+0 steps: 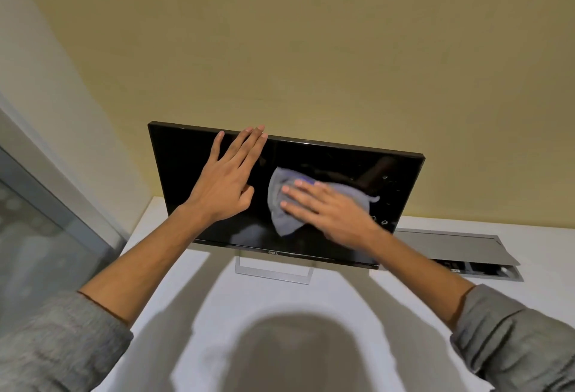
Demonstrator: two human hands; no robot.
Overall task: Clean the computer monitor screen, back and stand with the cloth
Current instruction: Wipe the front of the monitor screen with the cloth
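Observation:
A black computer monitor point(186, 180) with a dark screen stands on a white desk point(193, 292), tilted back on a silver frame stand point(273, 273). My left hand point(227, 180) lies flat and open against the screen's upper left part, fingertips at the top edge. My right hand point(326, 208) presses a grey cloth point(281, 214) flat against the middle of the screen, fingers spread over it. The cloth bunches out to the left and below the hand. The monitor's back is hidden.
A yellow wall point(311, 49) rises right behind the monitor. At the right, a grey cable hatch point(454, 248) in the desk stands open with sockets inside. A glass partition point(37, 236) runs along the left. My shadow falls across the near desk.

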